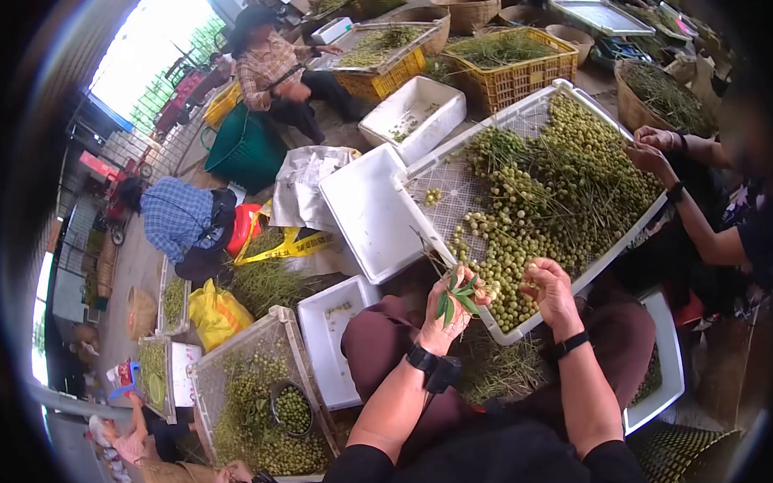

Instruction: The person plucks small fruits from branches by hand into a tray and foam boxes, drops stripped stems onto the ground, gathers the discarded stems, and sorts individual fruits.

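A large white mesh tray [452,197] holds small round green fruits [567,184] mixed with thin stems and leaves. At its near corner, my left hand [446,316] is closed around a leafy green sprig [458,300], with some stems sticking out beyond the fingers. My right hand [556,297] is just to the right, over the fruits at the tray's near edge. Its fingers are bent together in a pinch; what lies between them is too small to make out.
A white bin [370,215] adjoins the tray on the left, and a smaller white bin [337,312] stands by my knee. Another person's hands [654,149] work at the tray's right side. Stripped stems [505,369] lie below. Yellow crates [511,75] stand behind.
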The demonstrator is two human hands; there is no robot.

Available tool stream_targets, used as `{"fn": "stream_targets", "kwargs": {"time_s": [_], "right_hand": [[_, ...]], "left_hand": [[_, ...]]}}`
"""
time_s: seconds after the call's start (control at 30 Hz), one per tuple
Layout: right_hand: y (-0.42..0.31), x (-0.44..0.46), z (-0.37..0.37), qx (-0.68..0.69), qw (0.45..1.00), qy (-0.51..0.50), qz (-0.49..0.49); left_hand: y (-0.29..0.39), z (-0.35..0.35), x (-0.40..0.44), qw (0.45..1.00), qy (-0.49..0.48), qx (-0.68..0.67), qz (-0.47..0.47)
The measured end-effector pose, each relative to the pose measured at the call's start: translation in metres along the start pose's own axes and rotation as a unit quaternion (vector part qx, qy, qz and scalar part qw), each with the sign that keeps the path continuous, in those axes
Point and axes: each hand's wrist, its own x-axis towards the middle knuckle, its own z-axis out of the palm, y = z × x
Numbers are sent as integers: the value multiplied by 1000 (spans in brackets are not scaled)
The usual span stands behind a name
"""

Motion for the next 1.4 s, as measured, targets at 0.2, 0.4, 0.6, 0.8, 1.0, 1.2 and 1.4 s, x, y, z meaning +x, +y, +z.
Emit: {"fn": "stream_targets", "kwargs": {"time_s": [0.2,0.4,0.6,0.8,1.0,1.2,1.4], "right_hand": [[7,-6,-12,-259,944,-71,-192],[-6,-57,31,-113,967,-225,45],[22,-57,25,-158,963,-197,94],[16,-53,25,-153,964,-178,129],[4,-56,22,-174,957,-193,131],[-6,-53,22,-227,947,-187,130],[6,-55,20,-409,900,-149,-29]], "left_hand": [[-2,2,-1,1000,13,-2,2],[-9,0,1,995,17,70,-75],[-4,-2,8,977,69,199,-28],[-12,-17,17,970,95,221,27],[-13,-4,18,981,110,156,29],[-18,-10,19,979,116,165,36],[-27,-8,20,963,135,224,60]]}}
